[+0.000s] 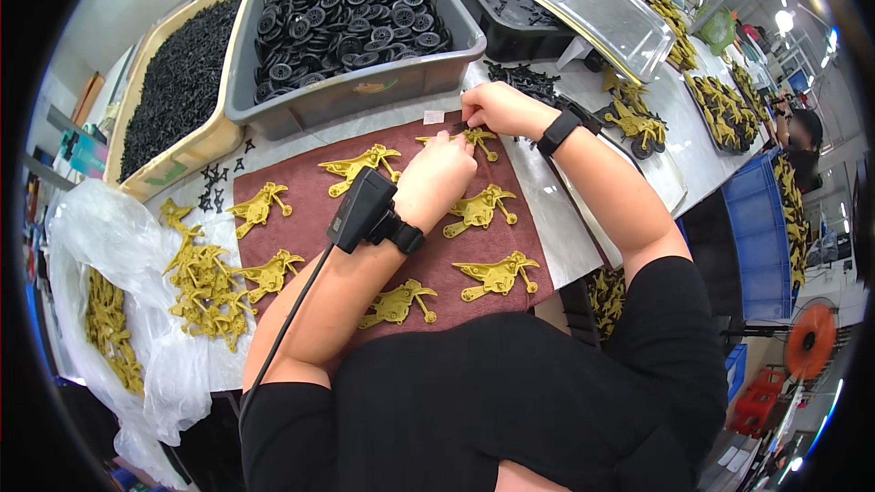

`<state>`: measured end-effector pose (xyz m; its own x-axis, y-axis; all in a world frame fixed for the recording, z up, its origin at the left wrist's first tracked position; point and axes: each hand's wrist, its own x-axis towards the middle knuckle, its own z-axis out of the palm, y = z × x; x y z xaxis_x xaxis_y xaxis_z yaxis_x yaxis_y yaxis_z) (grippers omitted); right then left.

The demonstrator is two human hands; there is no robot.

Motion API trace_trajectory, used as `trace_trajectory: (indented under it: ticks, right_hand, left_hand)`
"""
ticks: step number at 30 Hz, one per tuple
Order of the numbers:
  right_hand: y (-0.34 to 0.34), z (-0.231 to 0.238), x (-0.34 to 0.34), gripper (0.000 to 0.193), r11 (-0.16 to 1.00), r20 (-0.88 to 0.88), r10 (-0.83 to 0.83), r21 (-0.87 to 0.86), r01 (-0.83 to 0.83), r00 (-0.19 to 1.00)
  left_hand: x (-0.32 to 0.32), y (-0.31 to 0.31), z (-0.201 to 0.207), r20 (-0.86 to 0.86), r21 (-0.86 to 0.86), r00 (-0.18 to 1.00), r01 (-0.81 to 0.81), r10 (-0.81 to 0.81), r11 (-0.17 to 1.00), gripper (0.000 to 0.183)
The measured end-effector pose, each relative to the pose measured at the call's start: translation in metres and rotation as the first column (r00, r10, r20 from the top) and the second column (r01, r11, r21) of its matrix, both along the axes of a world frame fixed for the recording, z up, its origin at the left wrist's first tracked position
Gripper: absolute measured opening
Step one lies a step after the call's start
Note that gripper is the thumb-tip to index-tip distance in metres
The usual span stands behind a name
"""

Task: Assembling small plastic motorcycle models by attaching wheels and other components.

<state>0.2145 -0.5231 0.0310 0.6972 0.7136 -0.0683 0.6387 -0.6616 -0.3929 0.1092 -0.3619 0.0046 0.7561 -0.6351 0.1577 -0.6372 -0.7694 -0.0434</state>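
Observation:
Several yellow plastic toy motorcycle frames lie spaced out on a dark red cloth. At the cloth's far edge, my left hand has its fingers closed on one yellow frame, which shows on both sides of the fingertips. My right hand is right beside it, fingers pinched on a small black part over that same frame. The black part's shape is mostly hidden. Another yellow frame rests just nearer than my left hand.
Behind the cloth stand a grey bin of black wheels and a cream bin of small black parts. Yellow frames are heaped at left, beside a clear plastic bag. Frames with black wheels and a tilted clear tray lid are at right.

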Motion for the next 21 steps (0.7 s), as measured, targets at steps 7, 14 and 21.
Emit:
trace_trajectory:
  ticks: [7,14,21]
  right_hand:
    - [-0.048,0.011,-0.007,0.014,0.991,0.197,-0.024,0.135,-0.002,0.98]
    - [-0.056,0.01,-0.027,0.007,0.998,0.169,0.011,-0.066,0.0,0.986]
    - [-0.045,0.026,-0.019,0.014,0.997,0.23,-0.029,0.07,0.013,0.973]
  left_hand:
    - [-0.004,-0.001,0.01,-0.029,0.047,0.999,-0.014,0.016,0.999,0.034]
    - [-0.03,0.021,0.028,0.073,-0.068,0.997,0.001,0.004,0.998,0.037]
    - [-0.066,0.075,0.049,-0.173,-0.098,0.962,-0.229,0.21,0.968,0.042]
